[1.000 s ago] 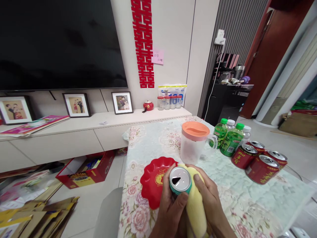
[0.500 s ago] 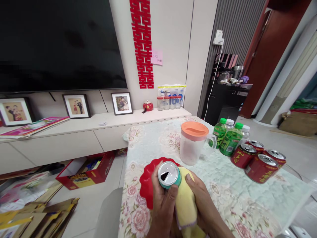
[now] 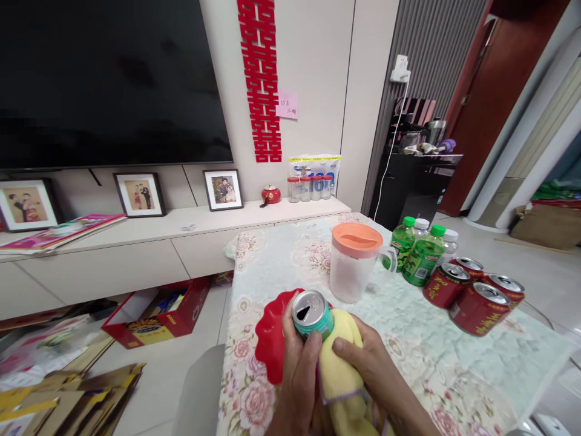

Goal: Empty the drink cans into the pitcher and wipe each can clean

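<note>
My left hand (image 3: 299, 363) is wrapped round a teal drink can (image 3: 320, 325), whose silver top shows an open mouth hole. The can tilts slightly toward me above a red scalloped plate (image 3: 270, 336), partly hidden by the hand. My right hand (image 3: 363, 348) grips a yellow cloth (image 3: 340, 363) with a purple edge and presses it to the can's right side. The lower part of the can is hidden behind fingers and cloth, and the cloth's end hangs down toward the bottom of the view.
Beyond the hands stands a clear pitcher (image 3: 351, 272) with an orange lid. Several bottles (image 3: 424, 257) and red cans (image 3: 480, 309) stand to its right on the flowered tablecloth (image 3: 256, 396). A red box (image 3: 158, 315) and flattened cardboard (image 3: 77, 406) lie on the floor at left.
The can's top has tipped a little more toward me, showing more of its teal side. The cloth has shifted along the can, and my right thumb sits lower on it.
</note>
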`<state>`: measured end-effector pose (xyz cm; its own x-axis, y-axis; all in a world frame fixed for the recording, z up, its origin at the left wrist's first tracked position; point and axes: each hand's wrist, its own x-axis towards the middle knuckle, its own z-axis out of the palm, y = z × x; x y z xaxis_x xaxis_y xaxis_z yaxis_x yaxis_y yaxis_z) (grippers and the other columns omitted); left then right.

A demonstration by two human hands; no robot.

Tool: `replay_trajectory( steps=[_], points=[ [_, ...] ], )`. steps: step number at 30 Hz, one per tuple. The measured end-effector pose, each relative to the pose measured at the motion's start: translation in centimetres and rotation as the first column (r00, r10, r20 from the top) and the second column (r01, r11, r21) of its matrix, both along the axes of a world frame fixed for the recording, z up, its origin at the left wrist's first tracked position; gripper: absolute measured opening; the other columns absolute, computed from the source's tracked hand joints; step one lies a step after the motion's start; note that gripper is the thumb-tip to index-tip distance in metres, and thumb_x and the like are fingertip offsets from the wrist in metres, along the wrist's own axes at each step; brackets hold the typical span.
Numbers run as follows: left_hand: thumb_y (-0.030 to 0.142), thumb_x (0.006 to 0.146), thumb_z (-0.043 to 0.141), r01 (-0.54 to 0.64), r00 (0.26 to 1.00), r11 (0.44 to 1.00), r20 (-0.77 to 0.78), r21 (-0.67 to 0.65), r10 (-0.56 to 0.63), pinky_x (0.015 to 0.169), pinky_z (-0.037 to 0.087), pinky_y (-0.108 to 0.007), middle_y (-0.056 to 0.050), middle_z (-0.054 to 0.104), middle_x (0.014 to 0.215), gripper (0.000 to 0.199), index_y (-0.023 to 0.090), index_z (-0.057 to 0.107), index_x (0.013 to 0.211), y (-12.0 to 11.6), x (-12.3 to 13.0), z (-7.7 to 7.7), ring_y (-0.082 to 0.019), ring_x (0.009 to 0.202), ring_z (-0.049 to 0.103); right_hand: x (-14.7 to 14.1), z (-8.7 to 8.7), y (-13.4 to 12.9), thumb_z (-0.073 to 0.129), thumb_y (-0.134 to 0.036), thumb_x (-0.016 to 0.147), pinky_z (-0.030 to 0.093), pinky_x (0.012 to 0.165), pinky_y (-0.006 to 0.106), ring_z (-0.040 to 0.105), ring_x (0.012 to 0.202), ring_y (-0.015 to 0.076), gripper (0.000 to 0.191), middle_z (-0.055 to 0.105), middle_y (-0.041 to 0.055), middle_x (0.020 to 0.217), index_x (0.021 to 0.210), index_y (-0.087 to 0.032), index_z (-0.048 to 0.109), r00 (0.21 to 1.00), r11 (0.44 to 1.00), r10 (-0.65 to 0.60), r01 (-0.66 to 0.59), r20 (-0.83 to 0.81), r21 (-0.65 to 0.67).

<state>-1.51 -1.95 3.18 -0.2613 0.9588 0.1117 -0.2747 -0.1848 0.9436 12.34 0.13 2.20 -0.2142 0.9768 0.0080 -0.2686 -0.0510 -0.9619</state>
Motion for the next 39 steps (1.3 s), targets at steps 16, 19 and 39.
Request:
replay_trajectory(
  steps=[16, 19, 39],
  points=[
    [0.038, 0.084, 0.078, 0.171, 0.975, 0.984, 0.133, 0.05, -0.177, 0.112, 0.049, -0.047, -0.013, 0.06, 0.143, 0.068, 0.029, 0.042, 0.141, 1.1, 0.2, -1.9, -0.032, 0.127, 0.065, 0.9, 1.7, -1.8, 0.061, -0.036, 0.094, 0.054, 0.104, 0.045, 0.068, 0.121, 0.0287, 0.042, 0.072, 0.0069, 0.131, 0.136, -0.03, 0.065, 0.715, 0.866, -0.383, 0.056, 0.585, 0.498],
    [0.039, 0.081, 0.082, 0.263, 0.942, 0.964, 0.205, 0.035, -0.265, 0.113, 0.048, -0.049, -0.014, 0.061, 0.142, 0.078, 0.029, 0.038, 0.145, 0.8, 0.3, -1.5, -0.034, 0.128, 0.064, 1.3, 2.6, -2.1, 0.06, -0.038, 0.097, 0.056, 0.104, 0.039, 0.068, 0.123, 0.0257, 0.044, 0.07, 0.0058, 0.137, 0.14, -0.032, 0.062, 0.715, 0.825, -0.413, 0.032, 0.564, 0.564],
    [0.04, 0.072, 0.088, 0.32, 0.903, 0.945, 0.281, 0.066, -0.325, 0.104, 0.053, -0.047, -0.013, 0.066, 0.134, 0.081, 0.029, 0.048, 0.141, -0.4, 0.8, -0.8, -0.037, 0.12, 0.067, 1.3, 1.0, -0.7, 0.062, -0.053, 0.093, 0.05, 0.104, 0.037, 0.064, 0.122, 0.0288, 0.047, 0.07, 0.005, 0.135, 0.134, -0.028, 0.064, 0.982, 0.959, -0.14, 0.102, 0.127, 0.264]
  ],
)
